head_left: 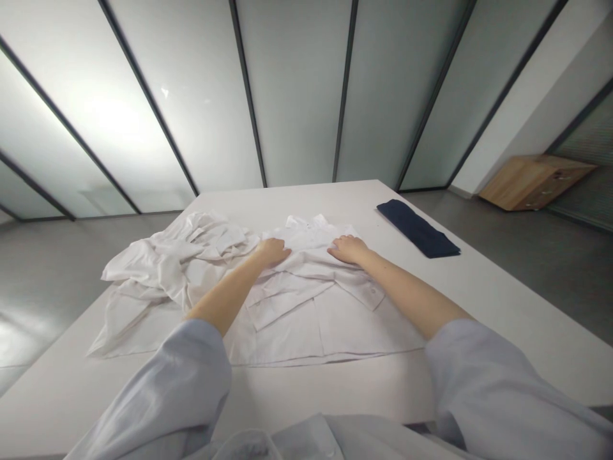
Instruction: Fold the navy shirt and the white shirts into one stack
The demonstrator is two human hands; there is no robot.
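Pressing palm-down, your left hand (272, 250) had its fingers laid flat and close together on the white shirt (306, 306), near its collar (306, 223). Your right hand (348, 249) lay just to the right of it, also palm-down, its fingers lightly bent and close together on the cloth, clamped on nothing. The two hands were apart, with a strip of shirt between them. The shirt lay spread in the middle of the white table (502, 300), its hem toward the near edge and a sleeve folded across it under your forearms. Touching the shirt's left side was a crumpled pile of white clothes (167, 262). Well apart, on the far right of the table, lay a folded dark blue cloth (417, 228). Beyond the table, on the floor at the far right, stood a wooden cabinet (534, 182), and frosted glass panels (297, 96) ran along the far side.
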